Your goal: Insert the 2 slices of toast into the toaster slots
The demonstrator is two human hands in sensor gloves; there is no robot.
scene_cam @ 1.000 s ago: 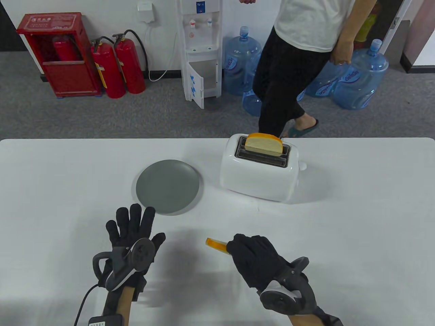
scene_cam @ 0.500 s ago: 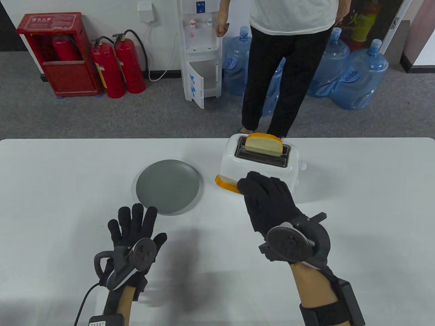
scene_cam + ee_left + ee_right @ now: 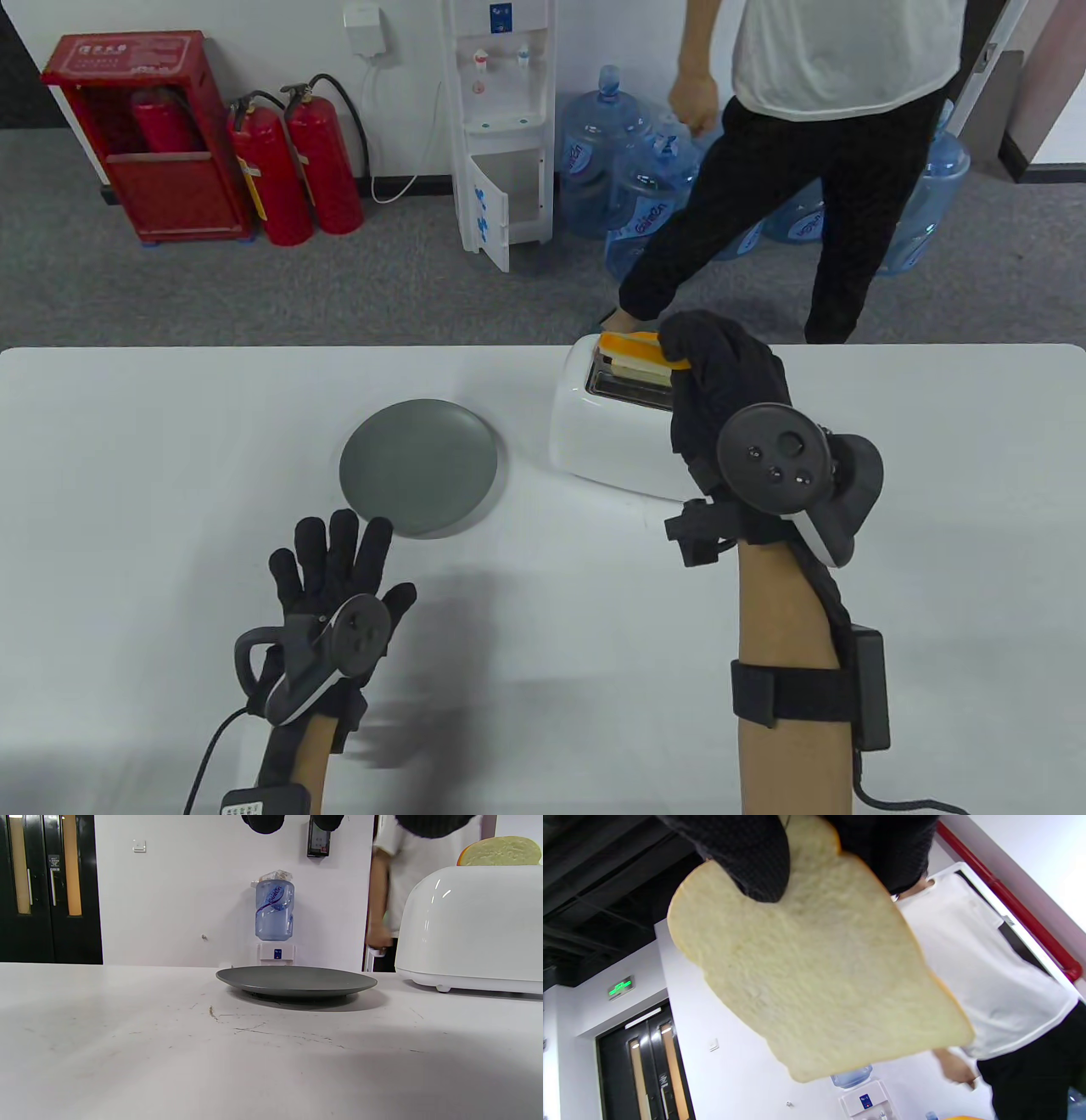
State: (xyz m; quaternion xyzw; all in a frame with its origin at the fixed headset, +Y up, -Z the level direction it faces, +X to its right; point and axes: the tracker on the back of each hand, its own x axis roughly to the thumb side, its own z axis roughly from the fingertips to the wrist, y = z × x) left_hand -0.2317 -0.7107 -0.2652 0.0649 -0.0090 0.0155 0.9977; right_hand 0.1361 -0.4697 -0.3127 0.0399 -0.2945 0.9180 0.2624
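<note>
A white toaster (image 3: 611, 441) stands at the table's far side, right of centre. One toast slice (image 3: 500, 852) stands in its far slot. My right hand (image 3: 717, 373) hovers over the toaster and pinches the second toast slice (image 3: 629, 345), held edge-up above the slots. In the right wrist view that pale slice (image 3: 818, 963) fills the frame, with gloved fingers (image 3: 746, 861) on its upper edge. My left hand (image 3: 335, 569) lies flat with fingers spread on the table, near the front left, holding nothing. The toaster (image 3: 471, 929) shows at the right of the left wrist view.
A grey plate (image 3: 418, 465) with nothing on it lies left of the toaster, just beyond my left hand; it also shows as plate (image 3: 297, 981). A person (image 3: 806, 144) stands behind the table by blue water jugs (image 3: 645, 212). Fire extinguishers (image 3: 293, 165) stand far left.
My right hand has carried the slice from the table's front up and away, to above the toaster. The left hand has stayed still. The person behind has shifted about.
</note>
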